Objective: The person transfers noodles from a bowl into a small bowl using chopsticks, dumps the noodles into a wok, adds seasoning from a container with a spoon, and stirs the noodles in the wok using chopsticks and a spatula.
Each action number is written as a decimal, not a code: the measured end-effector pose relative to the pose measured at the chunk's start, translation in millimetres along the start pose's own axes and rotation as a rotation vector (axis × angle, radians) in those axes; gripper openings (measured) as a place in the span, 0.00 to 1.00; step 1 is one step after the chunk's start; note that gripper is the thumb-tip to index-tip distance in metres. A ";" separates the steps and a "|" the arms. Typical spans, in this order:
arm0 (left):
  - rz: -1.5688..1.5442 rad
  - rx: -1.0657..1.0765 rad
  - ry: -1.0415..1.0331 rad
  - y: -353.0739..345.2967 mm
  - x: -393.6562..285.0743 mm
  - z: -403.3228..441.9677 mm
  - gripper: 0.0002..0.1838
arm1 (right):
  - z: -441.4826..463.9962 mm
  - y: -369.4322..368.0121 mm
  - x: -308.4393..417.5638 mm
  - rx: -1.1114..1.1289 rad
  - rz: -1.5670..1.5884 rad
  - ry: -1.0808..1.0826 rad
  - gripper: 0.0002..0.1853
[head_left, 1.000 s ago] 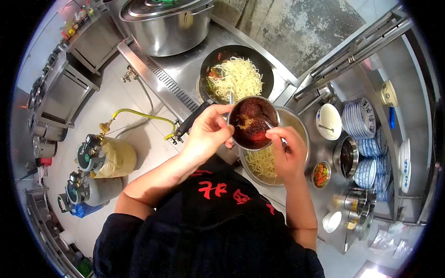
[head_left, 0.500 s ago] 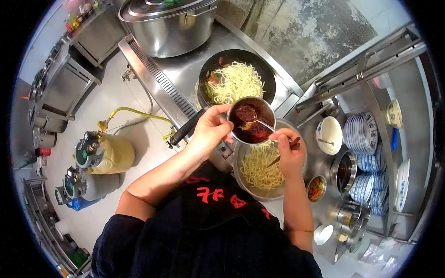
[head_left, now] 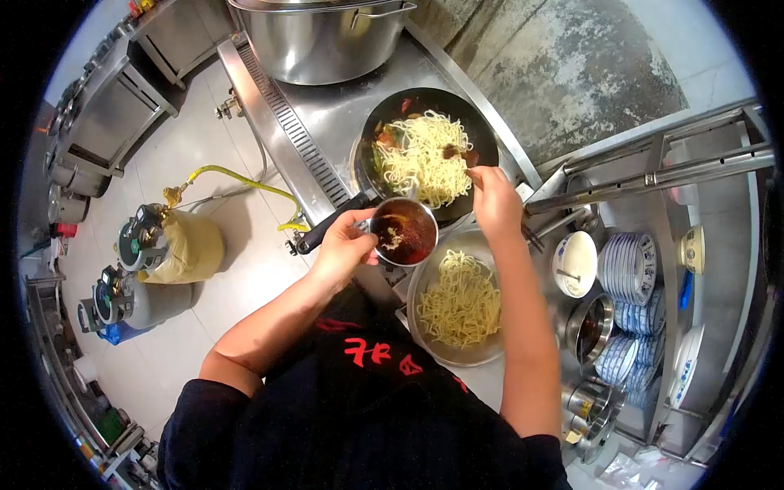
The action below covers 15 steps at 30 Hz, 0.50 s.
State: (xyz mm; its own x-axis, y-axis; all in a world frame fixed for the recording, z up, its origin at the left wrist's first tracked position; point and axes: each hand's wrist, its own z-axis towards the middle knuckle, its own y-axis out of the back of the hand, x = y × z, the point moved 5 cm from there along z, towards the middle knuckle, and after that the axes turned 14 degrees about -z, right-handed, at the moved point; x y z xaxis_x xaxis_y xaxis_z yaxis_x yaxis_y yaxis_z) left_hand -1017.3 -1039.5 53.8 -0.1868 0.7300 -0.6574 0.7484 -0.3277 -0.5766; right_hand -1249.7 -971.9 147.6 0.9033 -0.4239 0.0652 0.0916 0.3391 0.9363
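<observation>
My left hand (head_left: 346,243) grips a small metal cup (head_left: 404,232) of dark red sauce by its left side, just below the wok. My right hand (head_left: 496,200) is closed on a spoon at the right edge of the wok (head_left: 486,135); chopsticks stick out beneath that hand. The spoon is mostly hidden. Pale noodles (head_left: 425,159) fill much of the wok, with a dark spot of sauce on their right part and vegetables at the left. Below, more noodles (head_left: 461,302) lie in a large metal bowl (head_left: 419,333).
A large steel pot (head_left: 322,49) stands behind the wok on the metal stove (head_left: 306,106). At the right are a white bowl (head_left: 576,261), stacked plates (head_left: 627,269) and a metal rail (head_left: 694,174). Two gas cylinders (head_left: 175,249) stand on the floor at the left.
My right hand has moved from the cup up to the wok with the spoon. My left hand has lowered the cup slightly to the left. Dark sauce now shows on the wok noodles.
</observation>
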 end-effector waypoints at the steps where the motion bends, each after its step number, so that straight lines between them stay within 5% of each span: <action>1: 0.007 -0.012 0.004 0.6 0.1 -1.1 0.22 | 2.5 -8.3 -2.0 0.050 -0.021 -0.019 0.08; 15: 0.044 0.108 -0.097 -23.3 -17.7 -14.1 0.23 | -74.6 103.4 35.5 -0.058 0.573 -0.080 0.07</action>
State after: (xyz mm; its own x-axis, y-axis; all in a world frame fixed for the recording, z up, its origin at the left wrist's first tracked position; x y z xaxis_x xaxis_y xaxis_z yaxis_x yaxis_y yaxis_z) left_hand -1022.5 -1036.3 85.7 -0.2195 0.6538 -0.7241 0.6855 -0.4248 -0.5913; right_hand -1176.9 -889.2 221.0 0.7815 -0.2200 0.5838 -0.3778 0.5778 0.7235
